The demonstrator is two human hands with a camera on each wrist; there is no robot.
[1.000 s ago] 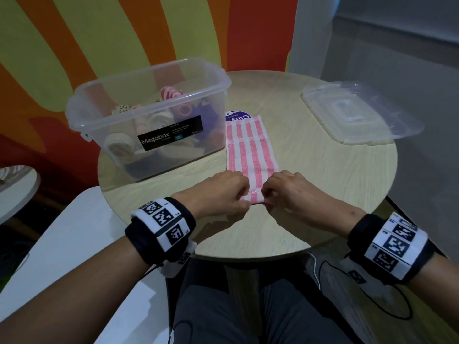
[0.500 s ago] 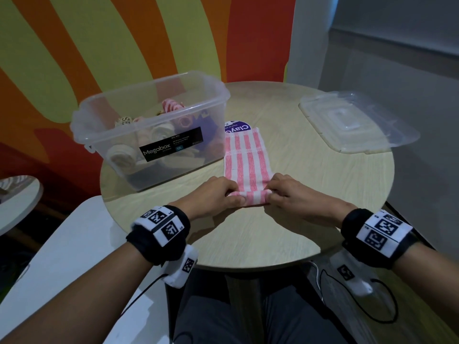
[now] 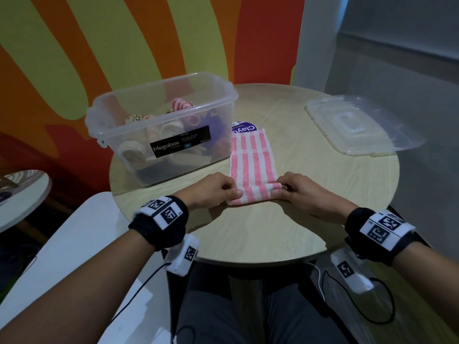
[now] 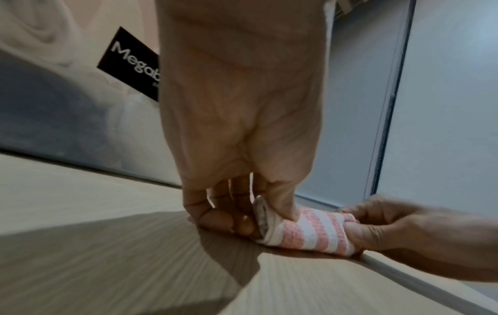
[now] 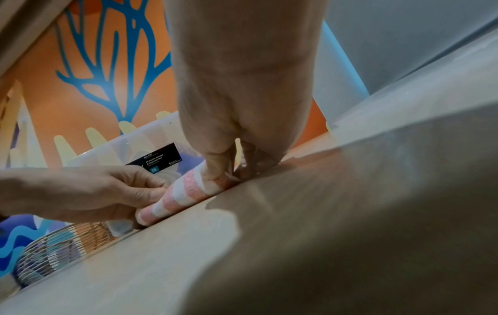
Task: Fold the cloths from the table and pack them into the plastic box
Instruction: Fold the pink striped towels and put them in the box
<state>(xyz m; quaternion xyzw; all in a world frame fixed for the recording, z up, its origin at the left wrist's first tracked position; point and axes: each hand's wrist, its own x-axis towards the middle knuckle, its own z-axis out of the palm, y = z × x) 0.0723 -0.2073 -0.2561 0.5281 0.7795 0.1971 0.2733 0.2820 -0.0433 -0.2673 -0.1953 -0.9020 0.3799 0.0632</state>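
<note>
Your left hand (image 3: 213, 188) and right hand (image 3: 301, 192) pinch the cloth (image 3: 250, 167) roll's ends beside the box (image 3: 161, 127). Uneven pressure could skew it. Loosen, and it may unroll.

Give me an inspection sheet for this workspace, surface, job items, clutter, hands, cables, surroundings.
Surface: round wooden table.
Job's things: striped cloth, near end rolled; plastic box open, rolled cloths inside; lid lies apart on the table.
Clutter: purple sticker partly under the cloth.
Grippers: left hand and right hand pinch the roll's ends.
Cables: black cables hang from the wrist units.
Surroundings: striped wall; second table.
</note>
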